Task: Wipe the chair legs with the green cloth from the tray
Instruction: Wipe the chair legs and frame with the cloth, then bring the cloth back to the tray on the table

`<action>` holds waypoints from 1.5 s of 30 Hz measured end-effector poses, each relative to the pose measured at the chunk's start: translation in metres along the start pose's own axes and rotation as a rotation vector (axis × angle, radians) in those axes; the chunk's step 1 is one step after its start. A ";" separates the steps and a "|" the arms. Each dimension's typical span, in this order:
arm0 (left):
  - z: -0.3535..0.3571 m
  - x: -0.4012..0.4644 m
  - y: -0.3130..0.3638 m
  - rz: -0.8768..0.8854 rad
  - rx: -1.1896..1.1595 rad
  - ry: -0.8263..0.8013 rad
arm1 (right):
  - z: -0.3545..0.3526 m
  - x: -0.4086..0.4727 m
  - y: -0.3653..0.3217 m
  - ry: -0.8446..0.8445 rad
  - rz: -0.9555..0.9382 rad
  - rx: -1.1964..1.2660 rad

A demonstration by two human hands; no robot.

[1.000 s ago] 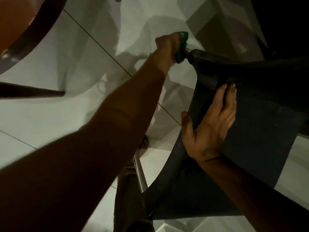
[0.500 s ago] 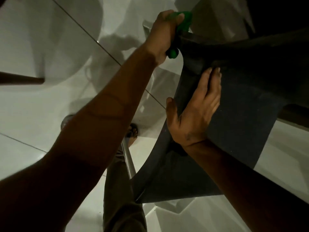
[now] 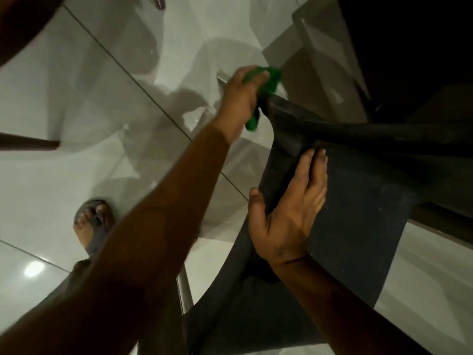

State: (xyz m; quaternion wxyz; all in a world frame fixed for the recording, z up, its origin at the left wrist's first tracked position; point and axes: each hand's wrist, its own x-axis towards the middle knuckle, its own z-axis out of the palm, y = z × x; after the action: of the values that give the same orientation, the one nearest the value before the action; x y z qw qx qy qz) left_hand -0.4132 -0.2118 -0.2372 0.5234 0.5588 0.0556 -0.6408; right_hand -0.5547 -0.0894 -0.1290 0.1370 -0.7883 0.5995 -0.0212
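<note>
A dark grey plastic chair (image 3: 363, 201) fills the right side of the head view, seen from above. My left hand (image 3: 240, 98) reaches far forward and is closed around the green cloth (image 3: 268, 80), which is wrapped about a metal chair leg just beyond the seat's far corner. The leg itself is mostly hidden by hand and cloth. My right hand (image 3: 289, 216) lies flat on the seat's left edge, thumb hooked over the rim, holding the chair. A second metal leg (image 3: 184, 290) shows below my left forearm.
The floor is glossy white tile (image 3: 76, 124). My sandalled foot (image 3: 93, 224) stands at lower left. A dark wooden furniture leg (image 3: 28, 144) juts in from the left, and a brown rounded edge sits at top left. A grey step or block (image 3: 307, 47) lies beyond the chair.
My left hand with the cloth has slid along the far chair leg, and the view has shifted so my foot is now in sight. My right hand has kept its hold on the seat edge.
</note>
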 end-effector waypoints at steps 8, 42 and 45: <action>-0.001 0.037 -0.013 -0.053 -0.047 0.066 | -0.001 -0.001 0.001 0.006 -0.008 0.012; -0.185 -0.272 0.211 0.714 0.507 0.289 | -0.067 0.047 -0.274 0.021 -0.175 0.343; -0.222 -0.271 0.257 0.785 0.630 0.377 | -0.058 0.061 -0.320 -0.008 -0.239 0.245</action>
State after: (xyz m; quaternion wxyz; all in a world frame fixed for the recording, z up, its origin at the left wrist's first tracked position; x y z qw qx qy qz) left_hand -0.1253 -0.0159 0.0231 0.5117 0.7729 -0.2594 -0.2712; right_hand -0.2489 -0.0805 -0.0038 0.2310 -0.8314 0.4940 -0.1071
